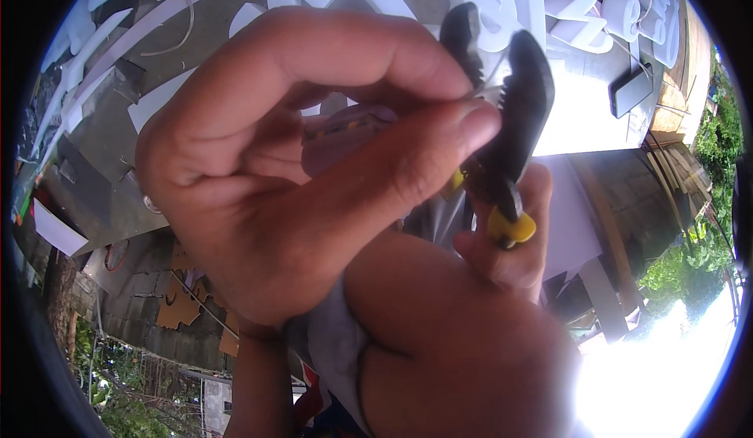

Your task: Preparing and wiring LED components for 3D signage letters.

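Large in the middle, my left hand [290, 226] pinches a thin pale wire [490, 87] between thumb and forefinger. The wire runs between the toothed jaws of dark pliers [527, 97], which are parted around it; whether they touch it I cannot tell. My right hand [522, 261] grips the pliers by their yellow handles, low behind the jaws. Most of its fingers and part of the handles are hidden by the tool and my left wrist.
White raised letters [576, 26] crowd the far side of the grey work table [208, 34]. A dark phone-like device [631, 91] with a cable lies near the right edge. Cut brown board pieces [179, 301] lie at lower left, and long boards [608, 226] at right.
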`<move>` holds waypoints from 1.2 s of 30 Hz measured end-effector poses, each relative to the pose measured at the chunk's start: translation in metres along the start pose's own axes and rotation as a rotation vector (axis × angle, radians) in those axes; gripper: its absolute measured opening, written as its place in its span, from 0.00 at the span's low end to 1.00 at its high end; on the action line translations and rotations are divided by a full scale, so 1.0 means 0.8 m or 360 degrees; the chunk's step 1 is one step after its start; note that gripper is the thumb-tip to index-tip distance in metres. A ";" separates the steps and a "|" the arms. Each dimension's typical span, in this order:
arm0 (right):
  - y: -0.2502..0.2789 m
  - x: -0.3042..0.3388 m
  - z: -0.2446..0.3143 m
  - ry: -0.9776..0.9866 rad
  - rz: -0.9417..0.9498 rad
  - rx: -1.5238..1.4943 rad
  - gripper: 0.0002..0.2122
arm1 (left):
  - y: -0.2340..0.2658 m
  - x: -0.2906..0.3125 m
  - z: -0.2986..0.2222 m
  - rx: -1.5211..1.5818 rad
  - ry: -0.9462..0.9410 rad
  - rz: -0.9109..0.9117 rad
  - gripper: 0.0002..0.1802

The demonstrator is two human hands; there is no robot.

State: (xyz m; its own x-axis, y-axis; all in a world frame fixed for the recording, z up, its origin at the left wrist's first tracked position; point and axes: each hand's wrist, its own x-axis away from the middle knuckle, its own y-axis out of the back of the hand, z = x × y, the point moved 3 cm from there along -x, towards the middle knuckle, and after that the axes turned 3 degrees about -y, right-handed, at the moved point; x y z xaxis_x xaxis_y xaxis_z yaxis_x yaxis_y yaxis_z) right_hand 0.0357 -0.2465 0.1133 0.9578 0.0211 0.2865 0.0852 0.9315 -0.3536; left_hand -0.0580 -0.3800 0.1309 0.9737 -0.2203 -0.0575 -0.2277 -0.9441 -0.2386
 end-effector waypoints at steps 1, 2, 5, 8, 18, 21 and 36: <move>0.001 0.000 0.000 -0.0033 0.0017 0.0034 0.33 | 0.003 -0.002 0.000 -0.0073 0.0107 0.0002 0.09; 0.002 0.001 -0.001 -0.0034 0.0014 0.0036 0.33 | 0.005 -0.003 0.001 -0.0147 0.0213 0.0003 0.09; 0.003 0.002 -0.006 -0.0012 -0.0051 -0.0045 0.33 | 0.003 -0.003 0.003 -0.0136 0.0186 -0.0011 0.09; 0.006 0.002 -0.009 0.0121 -0.0080 -0.0182 0.33 | 0.003 -0.003 0.002 -0.0129 0.0182 0.0004 0.09; 0.012 0.004 -0.009 -0.0131 -0.0013 0.0012 0.30 | 0.007 0.000 0.003 -0.0087 0.0192 0.0003 0.10; 0.013 0.004 -0.009 -0.0131 -0.0008 0.0037 0.30 | 0.003 0.003 0.005 -0.0063 0.0197 0.0017 0.10; 0.019 0.005 -0.010 -0.0149 0.0022 0.0072 0.28 | -0.007 0.002 -0.002 -0.0049 0.0048 -0.0077 0.10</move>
State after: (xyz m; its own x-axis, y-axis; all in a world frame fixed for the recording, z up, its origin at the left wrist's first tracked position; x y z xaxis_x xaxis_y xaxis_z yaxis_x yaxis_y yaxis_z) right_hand 0.0434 -0.2349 0.1022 0.9289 0.0656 0.3645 0.0579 0.9464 -0.3179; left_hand -0.0555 -0.3749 0.1335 0.9833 -0.1812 -0.0172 -0.1808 -0.9607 -0.2105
